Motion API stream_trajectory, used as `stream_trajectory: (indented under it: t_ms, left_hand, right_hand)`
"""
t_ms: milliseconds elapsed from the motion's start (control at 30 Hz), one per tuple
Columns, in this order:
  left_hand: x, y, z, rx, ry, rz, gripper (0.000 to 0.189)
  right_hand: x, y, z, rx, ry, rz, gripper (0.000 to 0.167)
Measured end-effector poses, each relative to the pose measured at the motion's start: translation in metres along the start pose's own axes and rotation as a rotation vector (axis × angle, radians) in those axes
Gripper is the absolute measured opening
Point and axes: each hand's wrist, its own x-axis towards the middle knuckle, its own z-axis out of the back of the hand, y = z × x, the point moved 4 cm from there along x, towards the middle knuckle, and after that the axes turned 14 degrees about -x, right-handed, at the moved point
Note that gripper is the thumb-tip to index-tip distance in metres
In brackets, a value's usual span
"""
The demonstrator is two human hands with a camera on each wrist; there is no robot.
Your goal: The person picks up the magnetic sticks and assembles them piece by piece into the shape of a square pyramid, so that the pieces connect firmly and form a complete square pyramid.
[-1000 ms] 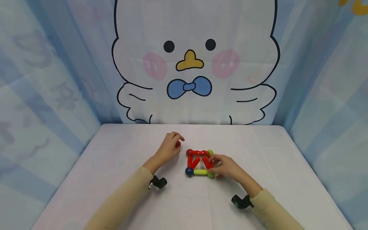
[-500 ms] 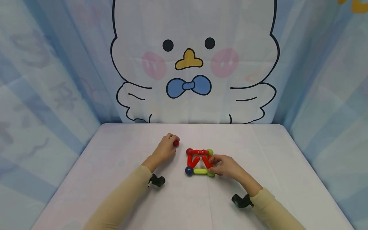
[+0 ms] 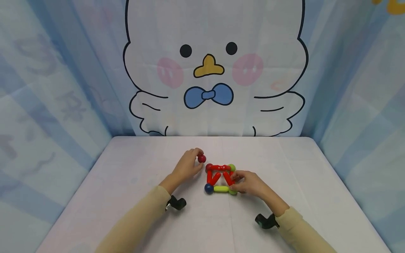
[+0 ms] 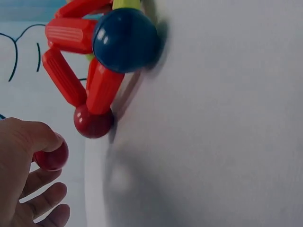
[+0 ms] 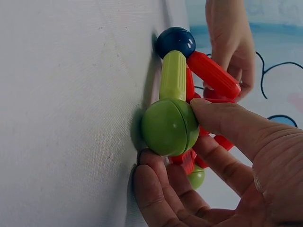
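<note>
Beyond and left of a magnetic ball-and-rod frame, my left hand [image 3: 186,166] pinches a loose red ball [image 3: 201,159] between thumb and fingertips. In the left wrist view that ball is apart from the frame's red corner ball [image 4: 93,121]. The frame is four-sided, with a blue ball [image 3: 209,188], a yellow-green rod [image 3: 221,189] along its near side and red rods elsewhere. Two red rods lean upward from the near corners, one a slanting red rod [image 5: 214,74] by the blue ball. My right hand [image 3: 250,183] grips the near right corner around its green ball [image 5: 165,127], partly hiding it.
The frame stands on a white table [image 3: 202,225]. Behind it hangs a curtain [image 3: 209,119] with a cartoon bird print. Each wrist carries a small black camera, such as the right-hand camera [image 3: 265,221].
My left hand first drew slightly left, then moved right with the red ball, nearer the frame's far left corner; more of the ball shows. My right hand has kept its place on the frame.
</note>
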Motion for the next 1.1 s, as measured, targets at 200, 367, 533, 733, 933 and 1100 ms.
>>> stream_trajectory:
  t_ms: [200, 367, 533, 733, 933, 1100]
  left_hand:
    - [-0.005, -0.026, -0.006, -0.103, 0.012, -0.050, 0.042]
    - [-0.013, -0.048, -0.011, -0.205, 0.056, -0.120, 0.042]
    - [-0.017, -0.057, -0.018, -0.256, 0.160, -0.176, 0.043]
    - [-0.022, -0.057, -0.017, -0.234, 0.218, -0.218, 0.045]
    - [-0.023, -0.053, -0.018, -0.257, 0.241, -0.245, 0.044]
    - [-0.023, -0.050, -0.019, -0.256, 0.238, -0.253, 0.045]
  right_hand:
    - [0.001, -0.003, -0.001, 0.008, -0.001, -0.010, 0.023]
    - [0.002, -0.003, -0.001, 0.009, 0.002, -0.001, 0.024]
    - [0.000, -0.001, 0.000, 0.011, 0.004, 0.005, 0.023]
    - [0.001, 0.002, 0.000, -0.005, -0.001, 0.016, 0.022]
    - [0.002, 0.004, 0.000, -0.023, -0.020, 0.036, 0.020]
    - [0.002, 0.004, 0.000, -0.022, -0.018, 0.035, 0.019]
